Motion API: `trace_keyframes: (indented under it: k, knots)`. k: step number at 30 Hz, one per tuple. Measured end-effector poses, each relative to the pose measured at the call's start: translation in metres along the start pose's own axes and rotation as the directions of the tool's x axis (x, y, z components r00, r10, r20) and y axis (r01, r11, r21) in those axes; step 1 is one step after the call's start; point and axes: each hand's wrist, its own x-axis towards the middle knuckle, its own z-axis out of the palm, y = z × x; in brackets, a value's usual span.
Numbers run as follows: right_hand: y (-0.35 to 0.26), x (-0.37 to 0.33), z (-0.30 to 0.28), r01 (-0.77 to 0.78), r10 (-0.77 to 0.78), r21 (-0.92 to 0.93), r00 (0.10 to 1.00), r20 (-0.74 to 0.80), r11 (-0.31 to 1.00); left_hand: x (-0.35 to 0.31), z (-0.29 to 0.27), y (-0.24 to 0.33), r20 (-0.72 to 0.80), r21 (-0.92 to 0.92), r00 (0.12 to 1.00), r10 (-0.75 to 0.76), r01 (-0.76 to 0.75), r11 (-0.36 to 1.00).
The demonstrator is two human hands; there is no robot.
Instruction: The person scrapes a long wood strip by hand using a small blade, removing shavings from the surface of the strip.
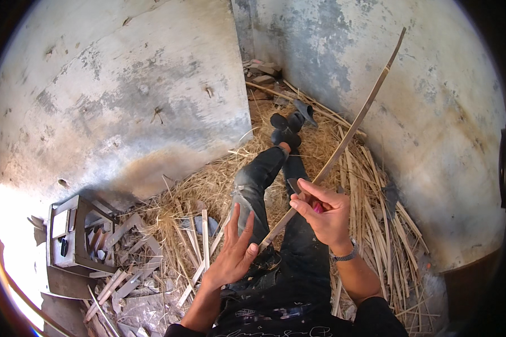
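A long, slightly bent bamboo strip [351,132] slants from the upper right down across my legs to my lap. My right hand [326,216] is closed at the strip's lower part, fingers pinched around a small knife [294,186]. Its dark flat blade pokes out past the fingertips, and a bit of pink shows inside the palm. Beside the strip's near end is my left hand [233,255], its fingers stretched out and apart. The left thumb lies close to that end; whether it touches is unclear.
Split bamboo strips [379,236] lie in a pile along my right. Pale shavings [208,174] cover the floor around my outstretched legs [253,185]. A wooden box frame [67,236] with odds and ends stands at the left. Stained walls [152,84] rise ahead and right.
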Motion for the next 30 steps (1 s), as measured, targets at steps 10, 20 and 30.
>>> trace_keyframes:
  k: [10,20,30]
  knots:
    - [0.007,0.001,-0.006,0.208,-0.193,-0.374,0.978,0.077,0.904,-0.021,0.013,0.028,0.375,-0.775,0.855,-0.358,0.501,0.385]
    - [0.007,-0.007,0.001,0.53,-0.43,-0.487,0.848,0.31,0.694,-0.028,0.018,0.018,0.418,-0.847,0.843,-0.338,0.496,0.191]
    - [0.016,-0.021,0.011,0.558,-0.43,-0.387,0.823,0.371,0.735,-0.022,0.012,0.014,0.377,-0.897,0.874,-0.307,0.428,0.115]
